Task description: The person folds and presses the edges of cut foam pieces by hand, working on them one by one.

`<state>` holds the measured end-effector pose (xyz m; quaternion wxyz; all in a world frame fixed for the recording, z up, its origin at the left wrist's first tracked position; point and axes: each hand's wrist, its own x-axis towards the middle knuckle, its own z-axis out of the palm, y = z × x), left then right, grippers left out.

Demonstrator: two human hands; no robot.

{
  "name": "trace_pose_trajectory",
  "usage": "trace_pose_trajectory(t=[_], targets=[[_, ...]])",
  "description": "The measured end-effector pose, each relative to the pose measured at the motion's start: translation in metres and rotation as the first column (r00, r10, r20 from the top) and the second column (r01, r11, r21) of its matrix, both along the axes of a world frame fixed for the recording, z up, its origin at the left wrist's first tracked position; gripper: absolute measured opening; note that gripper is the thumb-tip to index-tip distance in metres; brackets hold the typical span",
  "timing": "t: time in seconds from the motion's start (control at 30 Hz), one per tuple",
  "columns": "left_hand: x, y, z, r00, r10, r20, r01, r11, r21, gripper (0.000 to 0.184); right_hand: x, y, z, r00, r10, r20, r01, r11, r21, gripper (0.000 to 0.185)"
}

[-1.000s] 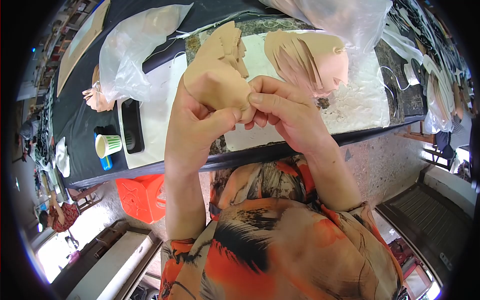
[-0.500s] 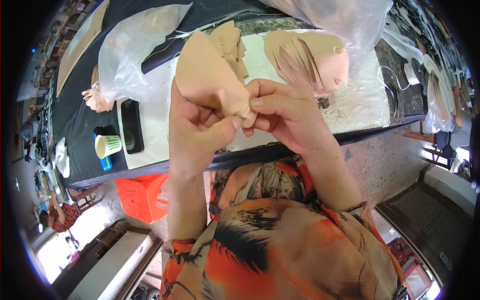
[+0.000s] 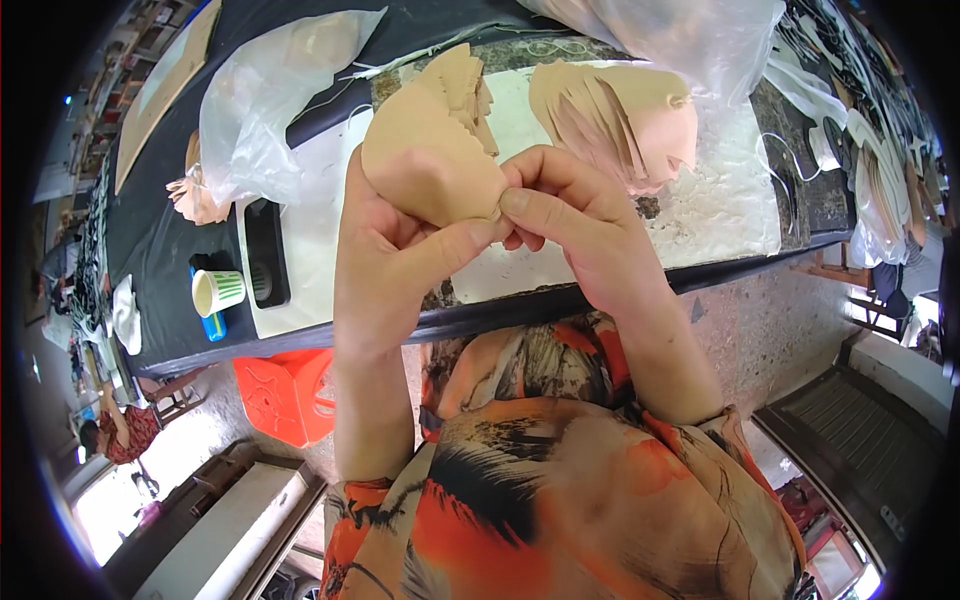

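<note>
A thin tan piece (image 3: 425, 165) with a curved edge is held up over the table's front edge. My left hand (image 3: 395, 250) supports it from below and behind, thumb pressed on its lower edge. The lower right corner is pinched between thumb and fingers of my right hand (image 3: 575, 215). Both sets of fingertips nearly meet there. Just behind the held piece lies a stack of similar tan pieces (image 3: 465, 90), partly covered by it. To the right, a fanned pile of tan and pinkish pieces (image 3: 620, 120) rests on the white sheet (image 3: 720, 220).
A black phone (image 3: 264, 255) and a green-striped cup (image 3: 217, 292) sit at the left front. Plastic bags (image 3: 260, 110) lie farther back. Below the table edge is a red stool (image 3: 285, 398). Another person (image 3: 120, 435) is at the far left.
The held piece was tilted up and creased half a second ago; now it lies flatter, its face turned towards me. My right fingers have shifted slightly up at its corner.
</note>
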<state>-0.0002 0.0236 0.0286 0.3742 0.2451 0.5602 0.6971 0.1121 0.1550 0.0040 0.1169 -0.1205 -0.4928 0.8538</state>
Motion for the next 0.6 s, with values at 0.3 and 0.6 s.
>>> trace_pose_trajectory(t=[0.3, 0.6], targets=[[0.000, 0.000, -0.005, 0.998, 0.058, 0.007, -0.058, 0.998, 0.026, 0.064, -0.001, 0.003, -0.002, 0.992, 0.117, 0.047, -0.113, 0.990, -0.087, 0.019], [-0.002, -0.002, -0.001, 0.985, -0.048, 0.166, 0.040, 0.998, 0.051, 0.069, -0.001, 0.005, -0.019, 0.973, 0.219, -0.074, -0.228, 0.862, -0.452, 0.018]])
